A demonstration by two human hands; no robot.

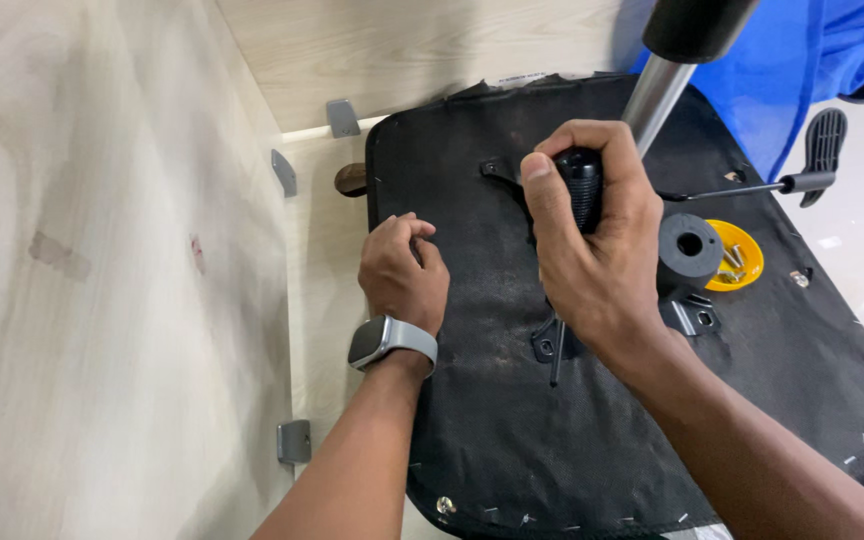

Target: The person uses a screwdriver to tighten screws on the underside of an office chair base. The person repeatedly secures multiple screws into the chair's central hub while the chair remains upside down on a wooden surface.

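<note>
Overhead, right hand [592,260] gripping black screwdriver [580,190], left hand [404,270] on black seat underside [512,440]

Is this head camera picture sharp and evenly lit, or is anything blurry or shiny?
Head view: soft, even light and faint shadows; both the right hand gripping the screwdriver and the left hand on the black chair seat look sharp; the metal post shows a bright sheen; the top corners look slightly soft.

Screw dish [742,262] on chair base [552,420], right of right hand [592,250].
</note>
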